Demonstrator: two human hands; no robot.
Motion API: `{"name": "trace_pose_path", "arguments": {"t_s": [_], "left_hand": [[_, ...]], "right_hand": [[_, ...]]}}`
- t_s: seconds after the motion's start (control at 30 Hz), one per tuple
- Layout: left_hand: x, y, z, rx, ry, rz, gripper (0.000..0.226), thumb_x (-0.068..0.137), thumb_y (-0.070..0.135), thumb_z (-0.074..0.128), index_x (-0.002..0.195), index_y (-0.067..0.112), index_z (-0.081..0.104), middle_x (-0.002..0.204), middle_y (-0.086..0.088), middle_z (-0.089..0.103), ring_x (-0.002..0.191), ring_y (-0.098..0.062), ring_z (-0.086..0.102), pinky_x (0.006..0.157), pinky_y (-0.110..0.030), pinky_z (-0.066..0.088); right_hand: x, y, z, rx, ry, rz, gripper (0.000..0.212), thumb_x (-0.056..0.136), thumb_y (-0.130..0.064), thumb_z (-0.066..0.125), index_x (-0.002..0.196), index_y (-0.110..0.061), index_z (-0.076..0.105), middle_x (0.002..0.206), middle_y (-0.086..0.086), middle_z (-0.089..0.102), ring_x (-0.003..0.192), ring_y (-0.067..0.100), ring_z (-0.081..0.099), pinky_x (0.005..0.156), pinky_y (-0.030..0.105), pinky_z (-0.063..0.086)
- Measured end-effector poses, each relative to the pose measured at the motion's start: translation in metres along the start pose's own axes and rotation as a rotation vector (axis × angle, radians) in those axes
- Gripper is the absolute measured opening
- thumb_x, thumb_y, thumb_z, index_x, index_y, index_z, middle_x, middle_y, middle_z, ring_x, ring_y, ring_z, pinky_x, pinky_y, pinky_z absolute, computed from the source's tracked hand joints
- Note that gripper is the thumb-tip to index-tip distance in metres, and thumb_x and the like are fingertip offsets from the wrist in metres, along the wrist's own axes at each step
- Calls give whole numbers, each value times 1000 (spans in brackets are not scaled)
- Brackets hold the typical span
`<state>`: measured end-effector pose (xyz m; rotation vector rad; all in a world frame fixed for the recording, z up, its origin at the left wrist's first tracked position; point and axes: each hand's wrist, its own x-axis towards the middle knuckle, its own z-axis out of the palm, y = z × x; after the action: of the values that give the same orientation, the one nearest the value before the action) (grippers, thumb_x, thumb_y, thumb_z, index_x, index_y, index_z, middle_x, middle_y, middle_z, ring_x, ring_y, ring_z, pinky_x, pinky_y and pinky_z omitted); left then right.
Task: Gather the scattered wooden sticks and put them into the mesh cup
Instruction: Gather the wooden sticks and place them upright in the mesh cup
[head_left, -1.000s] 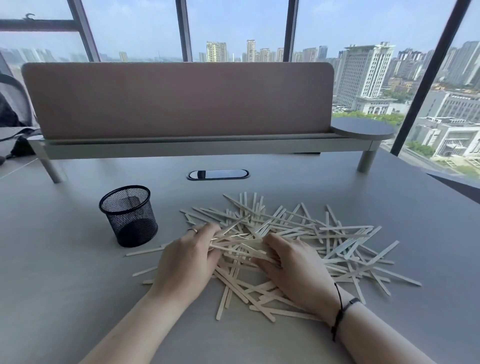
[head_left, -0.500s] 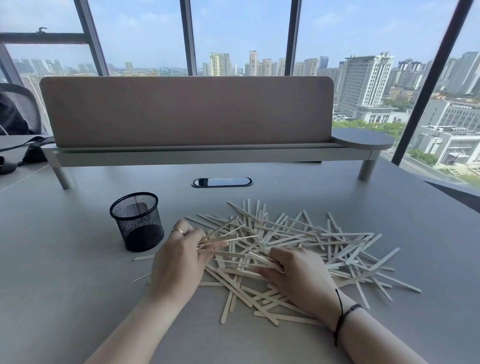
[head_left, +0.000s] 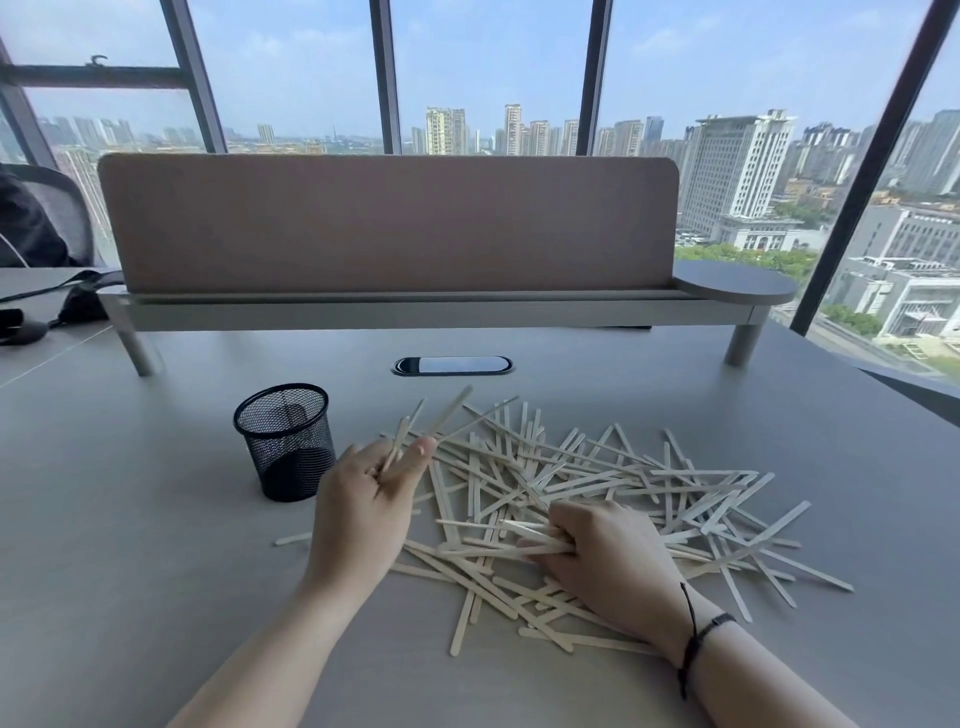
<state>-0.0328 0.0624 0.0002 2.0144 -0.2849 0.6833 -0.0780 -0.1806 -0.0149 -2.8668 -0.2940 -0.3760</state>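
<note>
Since half a second ago the left hand (head_left: 363, 512) has lifted off the pile, and a few sticks (head_left: 415, 434) now fan up and away from its fingers instead of lying flat. Thumb and fingers are pinched together around them, maybe 3 or 4; the exact count is hard to read because they overlap. That hand sits just right of the mesh cup (head_left: 285, 441), close to its side but not over the rim.

Right hand (head_left: 608, 558) is low on the near middle of the pile, fingers curled and pressing a small bundle of sticks (head_left: 498, 540) that point left. It looks mid-gather, not lifted yet.

Cup stands upright on the desk (head_left: 130, 545), left of the pile. Through the mesh it looks empty, though the dark bottom makes that uncertain.

Progress: very early. Nearly the whole pile of sticks (head_left: 649, 493) is spread across the desk, crossing each other, with 1 stray (head_left: 293, 539) at the left edge near the left wrist. Nothing clearly deposited so far. What's left: drop the left-hand bunch in the cup, then many more gather-and-drop rounds, plus outliers on the right.
</note>
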Motion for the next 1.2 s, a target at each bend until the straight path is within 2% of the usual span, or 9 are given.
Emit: {"name": "trace_pose_path", "arguments": {"t_s": [0.13,0.3,0.5,0.63,0.77,0.9,1.03,1.1,1.2], "left_hand": [[1,15,-2,-160,-80,-2,79,82,82,45,56,10,26,45,-13,29,44,-22,31,46,-43,31],[4,24,-4,-398,-141,-102,78,73,85,55,50,17,25,45,-1,22,44,-17,19,43,-43,17],[4,31,-5,-702,-161,-201,64,68,67,76,46,26,33,43,9,22,36,-12,16,43,-20,21],[4,25,2,-699,-95,-246,64,86,41,75,44,26,30,41,8,22,33,-10,19,42,-17,23],[-2,16,8,-614,-95,-335,69,81,54,73,52,13,25,46,-3,21,37,-16,20,43,-21,24],[-8,12,15,-538,-150,-326,73,79,62,70,58,9,23,51,-8,20,44,-18,18,46,-30,16],[-13,14,19,-472,-180,-284,67,89,49,69,59,6,26,50,-11,24,46,-22,22,47,-39,21],[-14,15,19,-450,-167,-267,64,92,42,67,60,4,28,50,-16,24,47,-24,25,46,-45,24],[-13,15,19,-451,-125,-260,64,93,40,66,59,1,29,48,-18,29,45,-23,29,47,-40,29]], "right_hand": [[0,0,-1,-17,-33,-31,35,77,-42,53,64,-20,30,56,-4,42,59,23,42,53,34,35],[0,1,2,-8,0,-62,27,71,-43,37,63,-19,30,52,-3,39,55,24,38,51,33,36],[-2,-4,2,-29,103,-112,34,70,-31,61,63,-20,29,46,-4,28,46,22,29,40,28,25],[2,-10,-7,35,162,-110,42,69,-22,66,63,-19,25,46,-1,25,45,20,23,40,21,17],[12,-23,-23,301,298,-110,51,85,-24,72,58,-19,29,46,-4,28,43,16,25,41,31,25],[25,-56,-59,720,397,-73,56,97,-30,59,51,-25,26,42,-10,26,40,7,24,42,16,17],[46,-78,-78,1012,413,-18,63,98,-40,56,56,-3,27,49,7,26,45,19,23,44,38,18],[55,-84,-81,1152,383,35,65,97,-42,57,58,3,30,49,9,27,46,20,21,44,40,17],[65,-90,-73,1276,283,90,57,99,-35,58,46,-18,45,46,5,29,41,15,22,43,30,18]]}}
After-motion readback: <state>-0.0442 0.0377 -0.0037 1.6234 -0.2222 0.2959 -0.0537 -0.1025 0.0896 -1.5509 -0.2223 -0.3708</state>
